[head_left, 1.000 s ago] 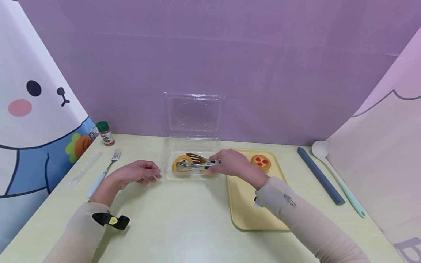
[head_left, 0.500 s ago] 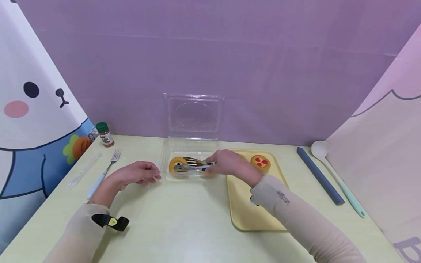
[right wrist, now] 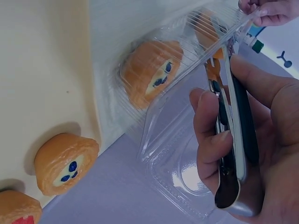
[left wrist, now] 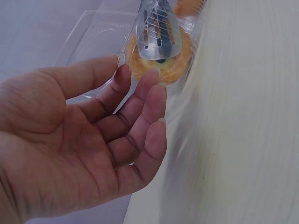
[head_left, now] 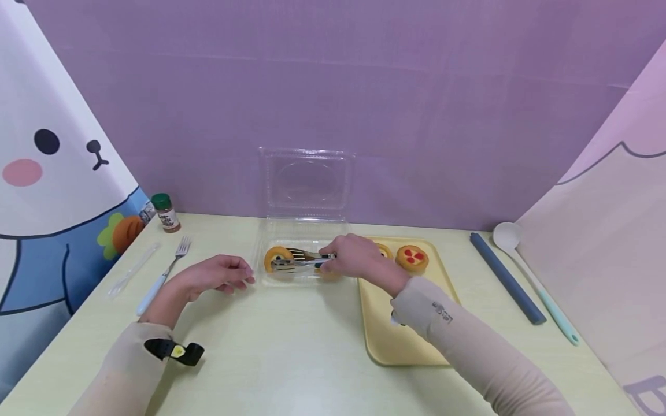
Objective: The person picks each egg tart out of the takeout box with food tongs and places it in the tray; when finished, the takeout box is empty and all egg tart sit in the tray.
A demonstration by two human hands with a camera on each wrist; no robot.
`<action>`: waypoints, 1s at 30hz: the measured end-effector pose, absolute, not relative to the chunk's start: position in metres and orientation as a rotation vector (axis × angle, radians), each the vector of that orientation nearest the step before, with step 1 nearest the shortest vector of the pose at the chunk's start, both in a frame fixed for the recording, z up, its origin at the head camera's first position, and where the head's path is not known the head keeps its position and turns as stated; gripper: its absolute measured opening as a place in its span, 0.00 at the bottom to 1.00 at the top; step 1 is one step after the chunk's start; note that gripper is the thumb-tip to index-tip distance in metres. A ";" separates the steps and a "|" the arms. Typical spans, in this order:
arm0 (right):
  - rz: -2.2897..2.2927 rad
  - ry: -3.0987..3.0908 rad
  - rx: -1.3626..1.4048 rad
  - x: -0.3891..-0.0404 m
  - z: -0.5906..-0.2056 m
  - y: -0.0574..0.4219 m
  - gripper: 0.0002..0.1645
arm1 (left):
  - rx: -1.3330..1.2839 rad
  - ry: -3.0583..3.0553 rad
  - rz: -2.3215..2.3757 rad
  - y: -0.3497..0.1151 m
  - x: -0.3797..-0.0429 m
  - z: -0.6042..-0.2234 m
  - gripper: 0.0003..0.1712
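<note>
Left grip [head_left: 221, 273]: relaxed
Right grip [head_left: 355, 255]: metal tongs [head_left: 291, 264] pinched
Golden pastry [head_left: 273, 252]: shifted left, seemingly placed, in clear plastic box [head_left: 307, 196]

Silver tongs [head_left: 306, 263] reach into the open clear container [head_left: 307, 228], lid [head_left: 307, 179] upright, slotted ends right at a golden round tart [head_left: 276, 252] with a dark-dotted creamy centre!

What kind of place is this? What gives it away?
Probably a staged tabletop set rather than a working kitchen: a purple backdrop behind the table, a cartoon-printed sheet at the left of the head view, and tarts split between a clear container and a yellow tray.
</note>
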State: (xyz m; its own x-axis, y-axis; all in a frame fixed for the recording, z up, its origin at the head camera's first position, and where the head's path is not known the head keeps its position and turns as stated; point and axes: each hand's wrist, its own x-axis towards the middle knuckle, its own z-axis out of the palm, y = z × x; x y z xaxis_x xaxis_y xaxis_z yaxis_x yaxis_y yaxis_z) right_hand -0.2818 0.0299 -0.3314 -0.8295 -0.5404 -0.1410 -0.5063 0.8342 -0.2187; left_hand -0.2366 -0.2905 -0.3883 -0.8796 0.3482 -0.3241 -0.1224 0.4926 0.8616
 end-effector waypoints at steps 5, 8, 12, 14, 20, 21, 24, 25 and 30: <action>-0.280 2.856 -0.816 -0.280 -0.336 0.029 0.23 | 0.181 2.277 1.371 -0.291 -0.236 -0.388 0.20; -0.307 2.872 -0.828 -0.279 -0.339 0.029 0.22 | 0.179 2.278 1.371 -0.291 -0.236 -0.388 0.19; -0.336 2.883 -0.823 -0.277 -0.340 0.031 0.22 | 0.175 2.281 1.370 -0.290 -0.236 -0.388 0.19; -0.364 2.888 -0.816 -0.277 -0.340 0.032 0.22 | 0.173 2.282 1.370 -0.289 -0.236 -0.387 0.19; -0.444 2.888 -0.797 -0.277 -0.337 0.037 0.22 | 0.172 2.289 1.362 -0.288 -0.237 -0.386 0.20; -0.449 2.889 -0.792 -0.277 -0.337 0.038 0.22 | 0.172 2.289 1.361 -0.288 -0.237 -0.386 0.20; -0.472 2.896 -0.777 -0.276 -0.337 0.041 0.22 | 0.173 2.291 1.359 -0.288 -0.237 -0.386 0.19; -0.479 2.902 -0.769 -0.276 -0.337 0.043 0.22 | 0.172 2.290 1.359 -0.288 -0.237 -0.386 0.19; -0.488 2.943 -0.749 -0.273 -0.337 0.052 0.21 | 0.179 2.291 1.356 -0.290 -0.236 -0.387 0.19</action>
